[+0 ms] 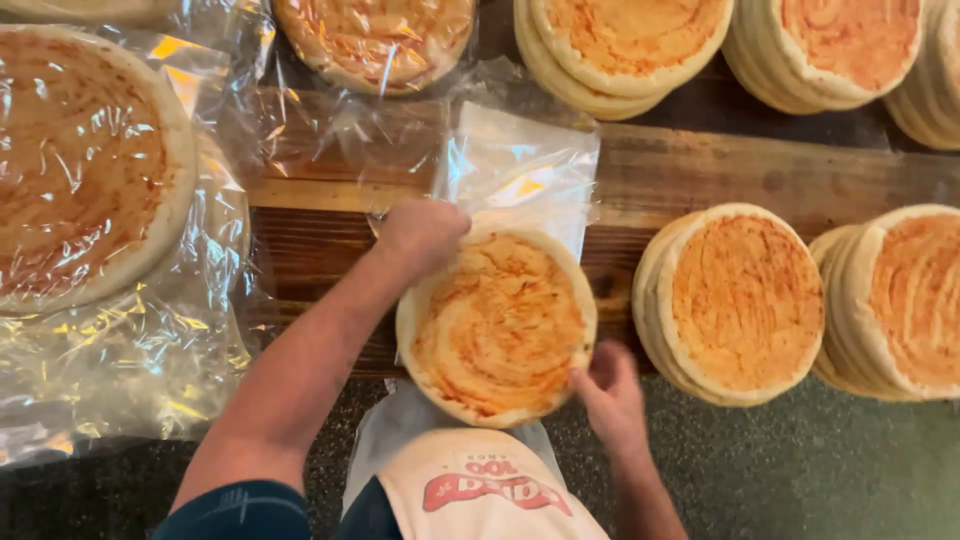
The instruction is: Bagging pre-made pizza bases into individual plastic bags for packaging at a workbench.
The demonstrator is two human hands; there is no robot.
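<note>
— Where is the round, pale-rimmed pizza base spread with orange-red sauce (497, 326) held, relative to the two hands?

— It is gripped at opposite edges. The left hand (420, 235) is closed over its far-left rim, and the right hand (608, 385) is set at its near-right rim with fingers curled against the edge. So the disc lies between the grips, along a diagonal running far-left to near-right. Being round, no long axis is shown.

— And the clear crinkled plastic bag (520, 170)?

— It lies just beyond the base, on the far side, touching or slightly under the far rim; the left hand is the nearer one to it. Whether its mouth is open cannot be told.

— Textures?

— The base looks soft and matte with a streaky sauce film; the bag is glossy and thin. A stack of similar sauced bases (735, 305) stands to the right on the brown wooden table (700, 165), and a bagged sauced base (85, 165) is seen at far left.
</note>
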